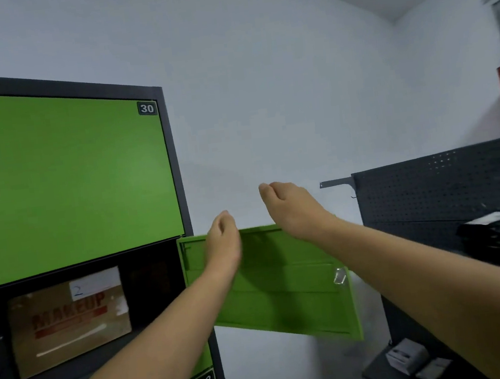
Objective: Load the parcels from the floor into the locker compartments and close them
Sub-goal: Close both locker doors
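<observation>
Parcel blurs inside the open compartment; both hands loosely curled, holding nothing.

Green locker door, brown parcel

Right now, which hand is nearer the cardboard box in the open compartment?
Left. The left hand is in front of the open green door's hinge side, just right of the cardboard box. The right hand is farther right, above the door's top edge.

Cardboard parcel inside open compartment (door ajar)
</observation>
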The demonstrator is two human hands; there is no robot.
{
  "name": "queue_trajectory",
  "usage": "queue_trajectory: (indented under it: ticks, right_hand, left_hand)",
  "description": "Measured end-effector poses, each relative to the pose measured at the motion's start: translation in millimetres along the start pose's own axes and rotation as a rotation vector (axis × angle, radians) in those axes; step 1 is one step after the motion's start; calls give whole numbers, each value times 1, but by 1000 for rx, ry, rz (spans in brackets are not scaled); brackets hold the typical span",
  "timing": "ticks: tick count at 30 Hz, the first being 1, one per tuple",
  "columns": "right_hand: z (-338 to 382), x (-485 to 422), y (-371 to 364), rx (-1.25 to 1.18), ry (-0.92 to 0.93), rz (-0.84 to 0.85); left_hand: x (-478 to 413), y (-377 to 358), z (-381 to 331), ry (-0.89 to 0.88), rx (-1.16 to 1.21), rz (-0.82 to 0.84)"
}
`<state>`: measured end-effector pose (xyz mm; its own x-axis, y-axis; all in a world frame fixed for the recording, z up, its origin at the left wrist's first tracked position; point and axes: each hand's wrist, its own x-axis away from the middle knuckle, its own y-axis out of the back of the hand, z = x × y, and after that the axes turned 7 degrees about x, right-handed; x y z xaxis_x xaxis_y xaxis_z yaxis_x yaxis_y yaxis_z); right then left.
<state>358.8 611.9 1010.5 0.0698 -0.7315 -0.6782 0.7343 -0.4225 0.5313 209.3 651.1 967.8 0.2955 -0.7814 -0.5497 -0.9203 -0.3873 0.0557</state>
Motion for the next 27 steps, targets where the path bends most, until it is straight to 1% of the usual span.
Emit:
queue_trajectory:
  ticks: [2,4,6,9,13,17,20,22,24,25,27]
  right_hand:
    - [-16,-4,8,212,-78,16]
    - [-30,-4,15,313,-158,110]
    - [-42,-2,20,396,-195,193]
    - [-52,5,24,494,-148,221]
    - [-46,10,31,566,-45,253]
    - [-32,4,44,455,-23,381]
    - [-19,2,53,249,-78,533]
    - [-13,5,54,72,-160,727]
    - [-10,7,49,-70,-186,967]
    - [-8,8,45,-145,-184,1055]
    - [-2,10,33,-281,-178,1135]
  left_hand:
    - [1,-13,6,-8,-183,17]
    - [0,-21,14,-14,-319,13]
    - [-5,-26,18,-39,-438,12]
    - [-6,-32,13,-40,-553,36]
    - [-9,-36,7,16,-603,80]
    - [-6,-30,-8,62,-633,122]
    - [-8,-17,-17,108,-679,184]
    - [-11,-4,-24,166,-677,221]
    - [-11,12,-34,230,-674,273]
    - [-10,19,-38,261,-667,308]
    - [-11,34,-42,291,-660,378]
